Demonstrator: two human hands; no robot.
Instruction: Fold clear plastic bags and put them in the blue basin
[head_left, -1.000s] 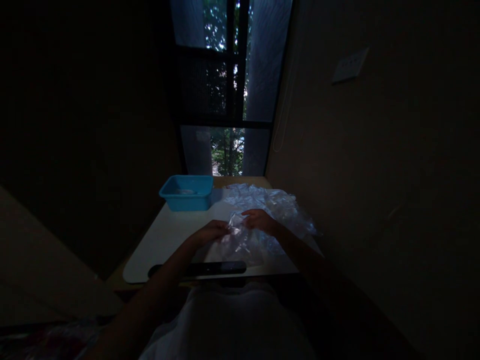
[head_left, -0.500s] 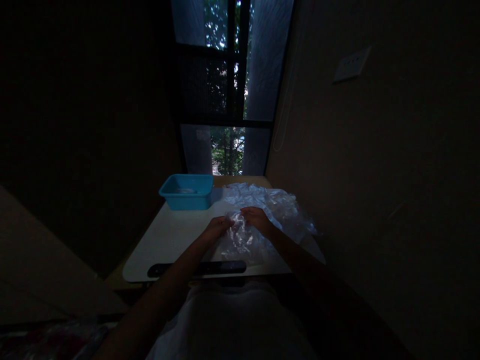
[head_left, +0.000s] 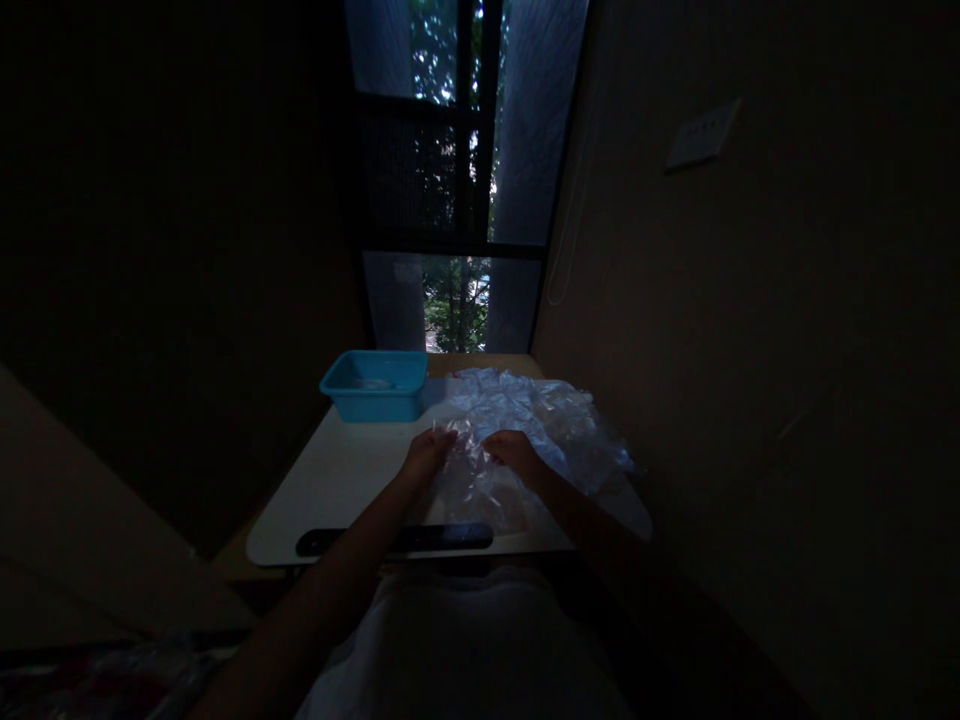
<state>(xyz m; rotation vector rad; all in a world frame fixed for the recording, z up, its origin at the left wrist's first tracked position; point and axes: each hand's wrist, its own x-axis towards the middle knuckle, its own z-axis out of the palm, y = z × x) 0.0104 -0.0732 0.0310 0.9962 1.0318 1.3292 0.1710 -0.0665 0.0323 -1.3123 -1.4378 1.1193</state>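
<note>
A clear plastic bag point(head_left: 474, 482) is stretched between my two hands above the white table point(head_left: 337, 470). My left hand point(head_left: 427, 452) is closed on its upper left edge, with the thumb toward the middle. Opposite it, my right hand point(head_left: 513, 450) pinches the upper right edge. The lower part of the bag hangs toward me over the table front. Right behind my hands lies a heap of crumpled clear plastic bags point(head_left: 517, 400), spreading to the right.
A blue plastic basin point(head_left: 379, 405) stands at the table's back left, something pale inside it. Along the front edge runs a black strip point(head_left: 450, 537). The window point(head_left: 454, 300) is beyond, a wall with a socket plate point(head_left: 703, 135) at right. The room is dark.
My right hand has come down slightly and its fingers have curled in. My left hand has shifted a little left and up, and the bag's top is spread wider between them.
</note>
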